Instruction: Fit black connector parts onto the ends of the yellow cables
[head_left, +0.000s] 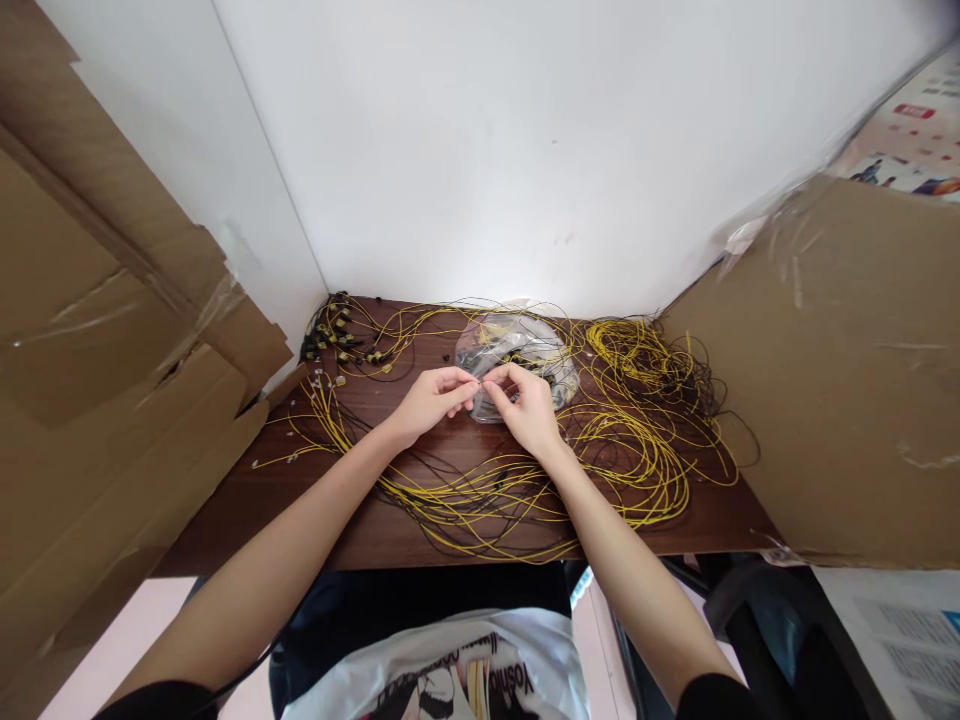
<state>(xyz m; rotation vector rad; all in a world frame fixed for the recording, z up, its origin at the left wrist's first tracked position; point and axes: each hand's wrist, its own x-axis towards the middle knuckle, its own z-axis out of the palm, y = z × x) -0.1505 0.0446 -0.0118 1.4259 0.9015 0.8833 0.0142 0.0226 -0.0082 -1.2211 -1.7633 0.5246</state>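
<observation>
My left hand [441,400] and my right hand [523,405] meet over the middle of the brown table, fingertips pinched together. A tiny part sits between them, too small to name. Right behind and under my hands lies a clear plastic bag [551,345] with small dark and yellow pieces in it. Long yellow and black wires [480,500] curve across the table in front, passing beneath my forearms. At the far left is a cluster of small black and yellow connectors [337,335] on wire ends. Small whitish tips [319,380] end the wires closer on the left.
A tangled coil of yellow and black wire [637,350] lies at the back right of the table [300,500]. Cardboard panels stand on the left [112,350] and right [825,380]. A white wall [510,150] rises behind the table. A black chair part [765,620] shows at lower right.
</observation>
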